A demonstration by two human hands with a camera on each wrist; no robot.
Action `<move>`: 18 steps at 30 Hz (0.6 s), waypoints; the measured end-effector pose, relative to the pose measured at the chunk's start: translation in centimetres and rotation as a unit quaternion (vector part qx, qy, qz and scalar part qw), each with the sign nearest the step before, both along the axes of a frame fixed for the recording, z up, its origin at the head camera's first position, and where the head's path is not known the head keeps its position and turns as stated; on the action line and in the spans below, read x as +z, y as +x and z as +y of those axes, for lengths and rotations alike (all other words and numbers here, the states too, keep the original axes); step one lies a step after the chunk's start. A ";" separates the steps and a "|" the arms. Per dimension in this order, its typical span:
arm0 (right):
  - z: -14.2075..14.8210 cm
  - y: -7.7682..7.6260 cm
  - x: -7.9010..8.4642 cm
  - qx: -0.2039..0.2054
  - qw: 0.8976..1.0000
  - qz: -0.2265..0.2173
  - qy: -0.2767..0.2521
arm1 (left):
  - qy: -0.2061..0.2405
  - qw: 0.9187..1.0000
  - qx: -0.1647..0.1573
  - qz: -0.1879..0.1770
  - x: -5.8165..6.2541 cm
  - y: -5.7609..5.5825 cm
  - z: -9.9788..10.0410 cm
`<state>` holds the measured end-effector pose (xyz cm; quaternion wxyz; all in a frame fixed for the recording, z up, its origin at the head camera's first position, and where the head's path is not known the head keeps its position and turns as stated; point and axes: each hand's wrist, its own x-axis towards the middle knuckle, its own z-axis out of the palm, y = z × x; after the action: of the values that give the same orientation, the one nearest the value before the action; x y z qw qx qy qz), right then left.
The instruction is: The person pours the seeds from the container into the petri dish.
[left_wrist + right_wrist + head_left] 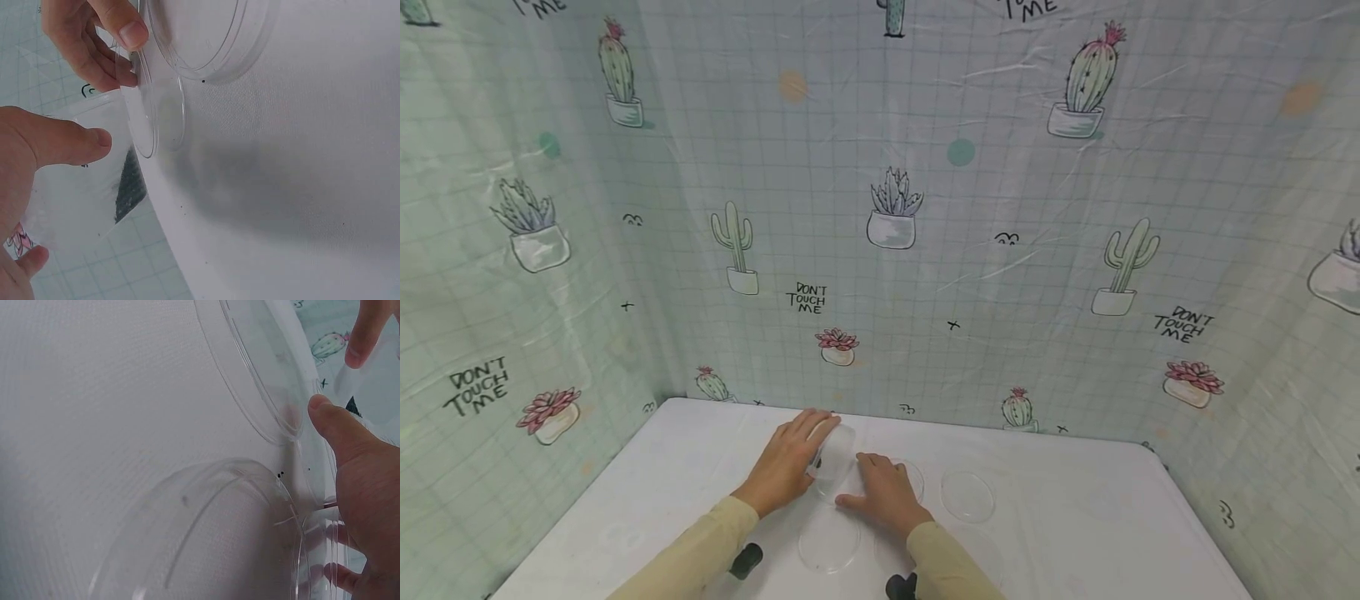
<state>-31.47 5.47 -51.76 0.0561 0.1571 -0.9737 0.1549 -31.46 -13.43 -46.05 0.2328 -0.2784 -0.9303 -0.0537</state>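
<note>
Clear dishes [829,542] lay on the white table [1075,517], with the right hand [887,494] among them — thumb spread wide of its fingers — and, slightly farther off, the left hand [785,461] gripping a translucent packet [837,454] with a dark patch [131,187], before the cactus-printed curtain [1037,333].

- white worktop [1097,525] with rounded far corners
- pale, creased, gridded sheet [1000,196] behind it and along both sides
- potted cacti [1090,79] and succulents [892,229] printed there
- black "DON'T TOUCH ME" lettering [807,298]
- printed teal dots [961,152] and orange dots [793,86]
</note>
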 end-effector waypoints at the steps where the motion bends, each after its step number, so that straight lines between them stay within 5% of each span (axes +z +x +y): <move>1: 0.0 0.0 0.0 0.000 1.000 -0.001 0.000 | -0.003 1.000 -0.002 0.003 0.0 0.0 0.0; 18: -0.1 0.2 0.2 -0.008 1.000 -0.003 -0.009 | -0.039 0.999 -0.005 0.008 0.1 -0.1 0.1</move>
<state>-31.27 5.34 -51.51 0.0554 0.1484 -0.9737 0.1640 -31.56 -13.33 -45.92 0.2289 -0.2925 -0.9283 -0.0167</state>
